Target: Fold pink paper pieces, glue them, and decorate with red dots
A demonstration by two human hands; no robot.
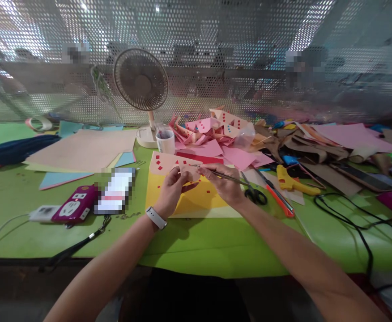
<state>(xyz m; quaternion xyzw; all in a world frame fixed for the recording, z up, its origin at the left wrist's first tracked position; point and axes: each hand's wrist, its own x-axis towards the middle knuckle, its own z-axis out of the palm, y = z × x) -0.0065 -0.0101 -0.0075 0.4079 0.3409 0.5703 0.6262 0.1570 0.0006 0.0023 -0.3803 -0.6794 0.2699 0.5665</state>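
My left hand (169, 191), wearing a pale watch on its wrist, pinches a small piece of pale pink paper (189, 171). Between the fingers of my right hand (225, 185) is a slender metal tool that looks like tweezers (227, 176), its tip at the paper. Both hands are over a yellow sheet (198, 203) dotted with small red pieces. Behind my left hand lies a pale pink strip (160, 167) with red diamond shapes. Just right of my right hand are black-handled scissors (255, 195). My fingers partly hide the paper.
Pink paper cutouts (216, 129) pile up behind the hands, near a white cup (165, 142) and a fan (141, 80). A red cutter (278, 197), a yellow glue gun (291, 182) and black cables (347, 212) lie right. A phone (115, 190) and a purple power bank (75, 203) lie left.
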